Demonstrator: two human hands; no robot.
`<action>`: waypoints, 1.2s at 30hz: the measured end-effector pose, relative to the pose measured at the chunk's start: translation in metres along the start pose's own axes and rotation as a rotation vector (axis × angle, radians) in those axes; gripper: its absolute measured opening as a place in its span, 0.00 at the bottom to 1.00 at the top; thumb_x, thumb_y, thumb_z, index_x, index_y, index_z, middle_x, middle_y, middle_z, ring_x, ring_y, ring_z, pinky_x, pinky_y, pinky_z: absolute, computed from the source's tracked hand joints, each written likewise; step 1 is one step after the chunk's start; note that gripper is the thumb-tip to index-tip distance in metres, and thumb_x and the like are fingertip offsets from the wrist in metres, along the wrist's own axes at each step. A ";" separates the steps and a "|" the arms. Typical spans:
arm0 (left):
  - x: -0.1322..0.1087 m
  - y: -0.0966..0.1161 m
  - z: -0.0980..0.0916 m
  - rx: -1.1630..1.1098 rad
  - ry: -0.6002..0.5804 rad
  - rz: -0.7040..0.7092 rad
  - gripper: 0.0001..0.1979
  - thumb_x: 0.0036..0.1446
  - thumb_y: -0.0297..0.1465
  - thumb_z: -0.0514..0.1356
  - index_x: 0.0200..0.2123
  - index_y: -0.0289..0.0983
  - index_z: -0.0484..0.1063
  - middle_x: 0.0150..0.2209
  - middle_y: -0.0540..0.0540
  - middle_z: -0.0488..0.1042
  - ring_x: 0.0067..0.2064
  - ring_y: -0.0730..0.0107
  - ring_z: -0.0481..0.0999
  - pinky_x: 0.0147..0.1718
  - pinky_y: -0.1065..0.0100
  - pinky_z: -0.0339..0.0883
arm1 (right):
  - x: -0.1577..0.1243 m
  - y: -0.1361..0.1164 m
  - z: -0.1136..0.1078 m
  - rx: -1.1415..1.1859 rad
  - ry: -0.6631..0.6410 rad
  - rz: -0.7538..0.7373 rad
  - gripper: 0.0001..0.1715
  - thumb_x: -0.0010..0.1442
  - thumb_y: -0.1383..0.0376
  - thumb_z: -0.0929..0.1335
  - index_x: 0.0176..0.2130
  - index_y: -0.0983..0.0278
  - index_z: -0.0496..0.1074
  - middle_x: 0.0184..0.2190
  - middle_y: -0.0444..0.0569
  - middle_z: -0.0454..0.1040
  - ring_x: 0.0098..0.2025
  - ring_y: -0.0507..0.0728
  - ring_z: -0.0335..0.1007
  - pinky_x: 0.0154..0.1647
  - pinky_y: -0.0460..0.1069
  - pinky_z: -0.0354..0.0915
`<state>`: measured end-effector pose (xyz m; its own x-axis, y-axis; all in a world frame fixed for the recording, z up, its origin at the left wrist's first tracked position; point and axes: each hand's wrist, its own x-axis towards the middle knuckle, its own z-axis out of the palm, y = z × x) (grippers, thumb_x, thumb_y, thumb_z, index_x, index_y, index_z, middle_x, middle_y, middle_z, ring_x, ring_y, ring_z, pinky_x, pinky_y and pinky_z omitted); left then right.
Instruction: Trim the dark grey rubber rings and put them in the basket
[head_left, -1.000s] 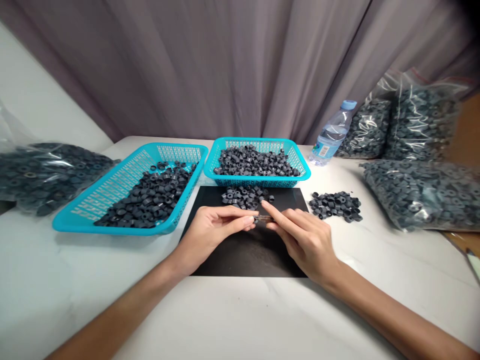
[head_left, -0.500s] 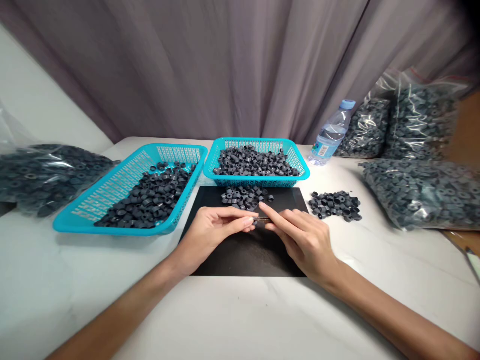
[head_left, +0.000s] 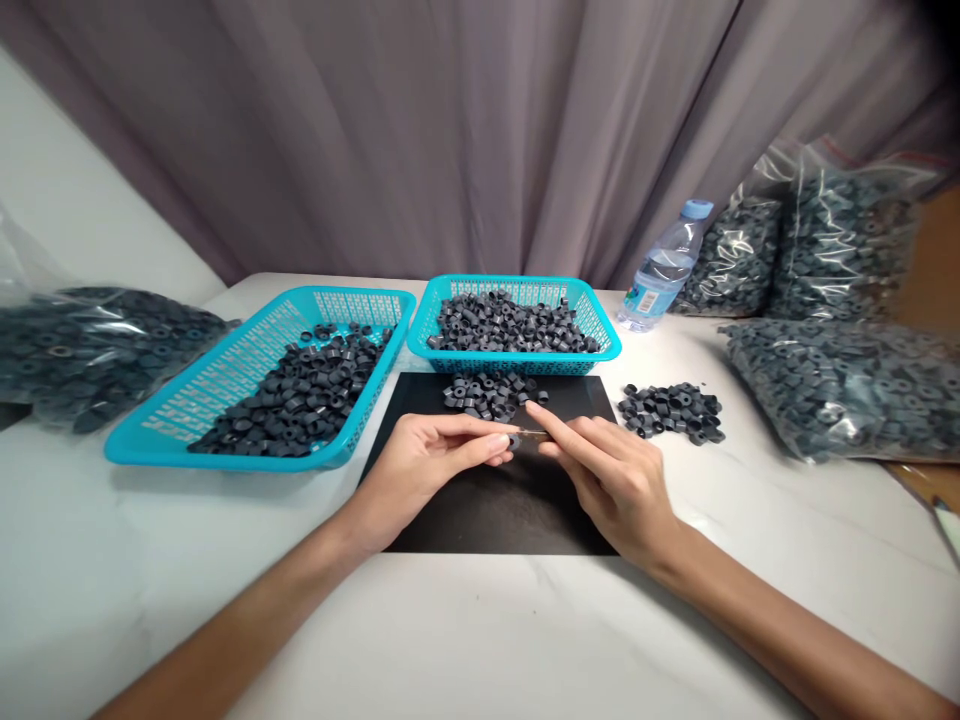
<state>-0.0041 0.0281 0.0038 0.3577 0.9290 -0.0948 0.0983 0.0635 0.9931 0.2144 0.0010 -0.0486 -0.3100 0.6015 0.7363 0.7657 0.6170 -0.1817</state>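
Observation:
My left hand (head_left: 442, 452) pinches a small dark grey ring-shaped part (head_left: 514, 441) between thumb and fingers, over a black mat (head_left: 487, 510). From the right, my right hand (head_left: 611, 470) is closed on a thin metal tool (head_left: 532, 433), its index finger stretched along it. The tool's tip is at the ring; whether it goes inside cannot be made out. Just beyond my fingertips, a pile of dark grey rings (head_left: 491, 393) lies on the mat.
Rings fill two blue baskets, a left basket (head_left: 217, 462) and a back basket (head_left: 517, 357). A loose ring pile (head_left: 671, 412) lies right of the mat. A water bottle (head_left: 664, 270) stands behind it. Bulging bags flank the table: a left bag (head_left: 97, 345) and a right bag (head_left: 847, 385).
My right hand has shifted slightly to the right, away from my left hand, and more of the thin tool shows between them. My left hand stays put, with the ring now more visible.

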 end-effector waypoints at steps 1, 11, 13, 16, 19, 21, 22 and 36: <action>0.000 0.000 0.000 0.000 0.003 0.001 0.08 0.56 0.31 0.70 0.40 0.39 0.86 0.36 0.46 0.86 0.40 0.66 0.84 0.48 0.69 0.76 | 0.000 0.000 0.000 0.005 -0.002 0.002 0.21 0.75 0.65 0.63 0.63 0.65 0.71 0.25 0.43 0.67 0.27 0.51 0.60 0.30 0.47 0.56; 0.000 0.005 -0.001 -0.009 0.027 0.020 0.07 0.55 0.29 0.70 0.38 0.39 0.86 0.34 0.48 0.86 0.38 0.69 0.83 0.46 0.72 0.76 | -0.002 0.001 0.002 -0.011 -0.035 -0.015 0.23 0.74 0.64 0.64 0.65 0.64 0.68 0.28 0.44 0.71 0.28 0.52 0.63 0.33 0.48 0.58; 0.000 0.004 -0.001 -0.007 0.028 0.024 0.07 0.55 0.29 0.70 0.38 0.39 0.86 0.34 0.48 0.86 0.38 0.69 0.83 0.46 0.72 0.76 | -0.002 0.001 0.002 -0.017 -0.037 -0.020 0.23 0.74 0.64 0.64 0.66 0.62 0.67 0.27 0.44 0.71 0.28 0.52 0.62 0.32 0.48 0.58; 0.000 0.000 -0.002 -0.003 0.027 0.026 0.07 0.54 0.29 0.70 0.39 0.39 0.86 0.34 0.48 0.86 0.38 0.69 0.84 0.47 0.71 0.76 | -0.001 0.001 0.003 -0.023 -0.043 -0.026 0.24 0.74 0.64 0.63 0.66 0.61 0.66 0.26 0.44 0.70 0.28 0.52 0.62 0.32 0.48 0.57; -0.001 -0.002 -0.003 -0.005 0.025 0.028 0.08 0.54 0.30 0.70 0.39 0.40 0.86 0.35 0.48 0.86 0.38 0.68 0.84 0.47 0.69 0.76 | -0.001 0.000 0.003 -0.022 -0.050 -0.029 0.24 0.74 0.64 0.64 0.66 0.62 0.67 0.27 0.44 0.70 0.28 0.53 0.62 0.32 0.49 0.57; 0.000 -0.002 -0.003 -0.010 0.024 0.026 0.07 0.55 0.31 0.70 0.39 0.40 0.86 0.34 0.48 0.86 0.38 0.68 0.83 0.47 0.69 0.76 | -0.001 0.000 0.003 -0.014 -0.049 -0.021 0.23 0.74 0.65 0.64 0.66 0.62 0.67 0.27 0.44 0.70 0.28 0.53 0.62 0.32 0.49 0.57; 0.000 -0.002 -0.002 -0.013 0.024 0.024 0.07 0.55 0.31 0.70 0.38 0.39 0.86 0.34 0.48 0.85 0.38 0.68 0.83 0.47 0.70 0.76 | -0.002 0.000 0.003 -0.003 -0.045 -0.010 0.23 0.74 0.65 0.64 0.66 0.62 0.67 0.27 0.44 0.70 0.28 0.53 0.61 0.32 0.49 0.58; -0.002 -0.003 0.000 -0.137 -0.053 -0.125 0.11 0.59 0.34 0.68 0.45 0.39 0.82 0.42 0.47 0.82 0.44 0.71 0.79 0.47 0.74 0.70 | 0.008 0.033 0.009 0.188 -0.101 0.406 0.19 0.69 0.58 0.68 0.56 0.62 0.75 0.39 0.50 0.74 0.37 0.59 0.74 0.41 0.52 0.69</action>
<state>-0.0051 0.0257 0.0014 0.3998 0.8903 -0.2183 0.0196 0.2298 0.9730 0.2321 0.0306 -0.0548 -0.0663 0.8543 0.5155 0.7236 0.3969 -0.5647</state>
